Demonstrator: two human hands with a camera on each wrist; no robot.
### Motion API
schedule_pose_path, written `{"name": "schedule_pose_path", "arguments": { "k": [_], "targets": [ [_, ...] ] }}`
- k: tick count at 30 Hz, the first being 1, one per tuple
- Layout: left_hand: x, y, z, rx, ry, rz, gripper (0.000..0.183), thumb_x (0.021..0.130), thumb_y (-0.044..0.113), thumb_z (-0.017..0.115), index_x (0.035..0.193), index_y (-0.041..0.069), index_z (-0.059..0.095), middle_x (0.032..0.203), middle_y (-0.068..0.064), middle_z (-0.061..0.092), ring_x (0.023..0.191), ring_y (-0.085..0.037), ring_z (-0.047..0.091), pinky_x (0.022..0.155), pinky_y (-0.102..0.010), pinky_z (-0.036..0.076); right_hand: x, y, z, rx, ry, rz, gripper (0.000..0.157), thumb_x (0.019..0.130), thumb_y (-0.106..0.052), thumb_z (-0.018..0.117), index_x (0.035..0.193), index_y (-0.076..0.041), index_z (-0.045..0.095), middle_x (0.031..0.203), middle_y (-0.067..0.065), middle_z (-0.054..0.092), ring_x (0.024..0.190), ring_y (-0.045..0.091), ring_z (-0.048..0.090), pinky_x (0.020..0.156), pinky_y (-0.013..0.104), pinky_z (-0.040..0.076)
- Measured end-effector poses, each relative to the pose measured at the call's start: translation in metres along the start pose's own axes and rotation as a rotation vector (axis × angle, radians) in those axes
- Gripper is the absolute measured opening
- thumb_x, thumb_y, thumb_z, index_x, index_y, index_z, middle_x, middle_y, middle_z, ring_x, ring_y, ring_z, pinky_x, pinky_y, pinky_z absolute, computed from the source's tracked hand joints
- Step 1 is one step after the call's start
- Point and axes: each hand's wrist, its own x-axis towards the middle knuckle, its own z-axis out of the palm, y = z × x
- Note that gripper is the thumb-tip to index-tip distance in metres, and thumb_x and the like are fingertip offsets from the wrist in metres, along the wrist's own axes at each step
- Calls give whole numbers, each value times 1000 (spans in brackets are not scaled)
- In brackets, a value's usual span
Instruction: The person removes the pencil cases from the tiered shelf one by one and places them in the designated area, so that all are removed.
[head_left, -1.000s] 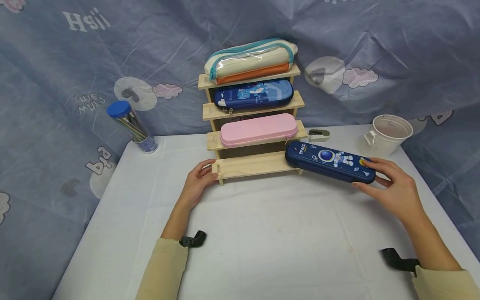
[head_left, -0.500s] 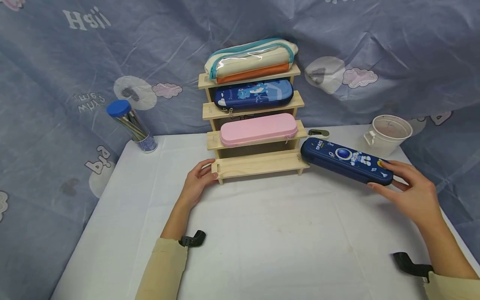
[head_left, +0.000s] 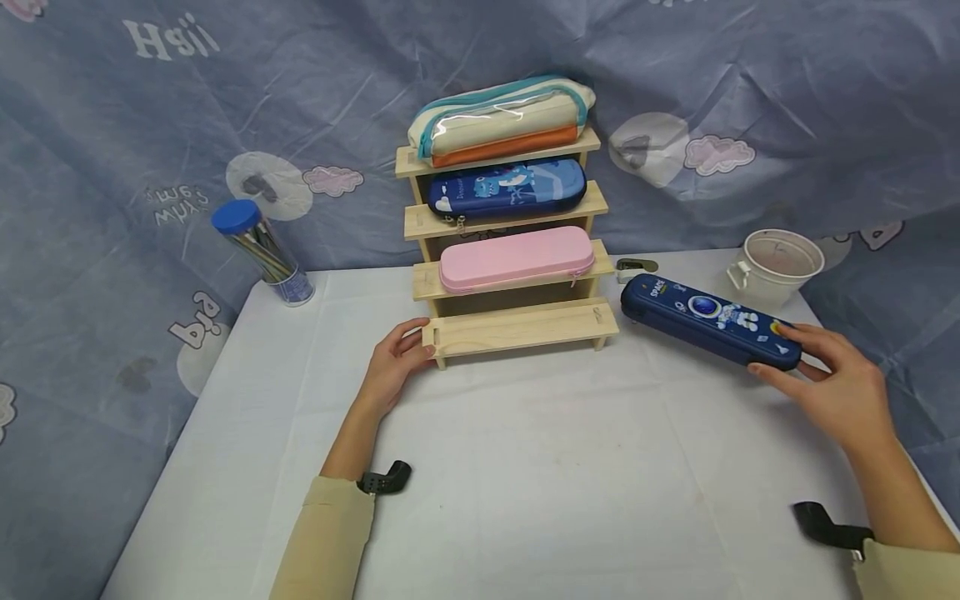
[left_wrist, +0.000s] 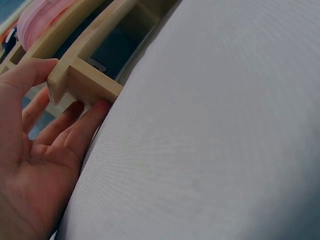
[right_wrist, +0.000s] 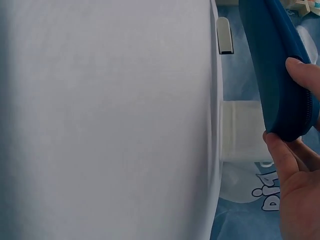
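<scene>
A wooden stepped rack (head_left: 517, 329) stands at the back middle, its lowest step bare. My left hand (head_left: 395, 367) grips that step's left end; in the left wrist view the thumb (left_wrist: 42, 70) lies on the wooden end and the fingers (left_wrist: 75, 125) curl beneath, by its leg. To the right of the rack, my right hand (head_left: 843, 387) pinches the right end of a dark blue pencil case (head_left: 708, 321) printed with an astronaut and "SPACE". In the right wrist view, the pencil case (right_wrist: 275, 65) tilts over the table edge area, held between thumb and fingers.
Upper steps carry a pink pencil case (head_left: 517, 258), a blue dinosaur pencil case (head_left: 510, 190) and a cream, teal and orange pencil pouch (head_left: 510, 121). A blue-lidded clear tube of sticks (head_left: 266, 254) stands left. A small stapler-like item (head_left: 636, 268) and white mug (head_left: 776, 267) stand back right.
My right hand has moved the astronaut pencil case to the right, off the lowest step's right end. My left hand has stayed at the step's left end.
</scene>
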Motion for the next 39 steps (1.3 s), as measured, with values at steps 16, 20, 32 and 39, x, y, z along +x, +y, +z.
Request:
{"name": "schedule_pose_path", "arguments": {
  "k": [16, 20, 32, 39],
  "targets": [
    [3, -7, -4, 9, 8, -3, 53, 87, -2, 66, 137, 2, 48, 133, -22, 52, 111, -28, 59, 90, -44, 52, 19, 23, 0, -18, -80, 9, 77, 74, -41, 82, 140, -16, 52, 138, 13, 42, 119, 35, 50, 74, -2, 37],
    [8, -17, -8, 1, 18, 6, 53, 87, -1, 68, 137, 6, 50, 133, -20, 53, 112, -29, 59, 89, -42, 53, 23, 25, 0, -50, -94, -18, 77, 75, -42, 81, 141, -15, 51, 140, 14, 42, 118, 39, 51, 71, -4, 35],
    [9, -21, -7, 23, 24, 46, 52, 87, 3, 70, 135, 7, 52, 131, -20, 54, 111, -29, 60, 87, -41, 54, 31, 35, 2, -152, -127, -148, 73, 80, -32, 79, 140, -3, 48, 128, 27, 45, 114, 47, 43, 92, 41, 49],
    [9, -21, -8, 7, 27, 32, 52, 87, 0, 68, 136, 6, 51, 133, -21, 53, 111, -28, 60, 87, -41, 54, 30, 31, 1, -135, -119, -162, 69, 80, -28, 80, 138, -3, 50, 132, 26, 44, 117, 47, 42, 97, 12, 39]
  ]
}}
